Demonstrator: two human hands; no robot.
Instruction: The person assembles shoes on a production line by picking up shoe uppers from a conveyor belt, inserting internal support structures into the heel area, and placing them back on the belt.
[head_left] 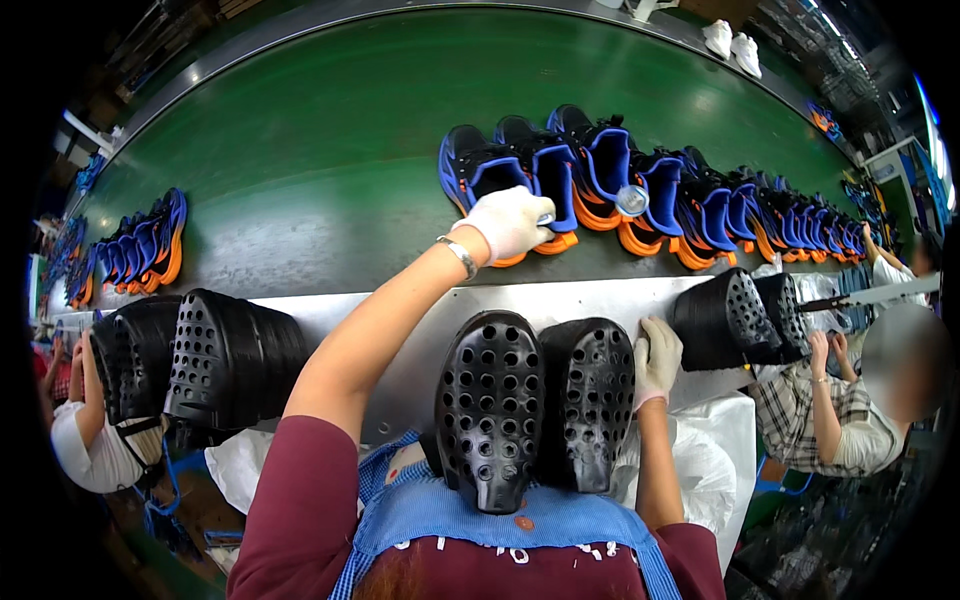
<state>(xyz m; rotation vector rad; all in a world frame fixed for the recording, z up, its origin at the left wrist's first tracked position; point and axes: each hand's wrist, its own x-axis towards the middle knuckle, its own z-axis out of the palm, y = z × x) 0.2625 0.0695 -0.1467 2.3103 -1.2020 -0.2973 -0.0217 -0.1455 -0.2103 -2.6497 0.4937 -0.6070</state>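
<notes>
My left hand, in a white glove, reaches over the green work surface. Its fingers are closed at the heel of the leftmost blue, black and orange sports shoe in a long row. A small shiny bit shows at the fingertips, too small to name. My right hand, also gloved, lies with fingers loosely stretched beside a black perforated shoe-shaped form; whether they touch is unclear. Another, larger black perforated form stands left of it, close to my apron.
Further sports shoes stand at the left. A clear round object sits among the row. More black forms flank me left and right. White sheeting hangs by my right arm. People work on both sides.
</notes>
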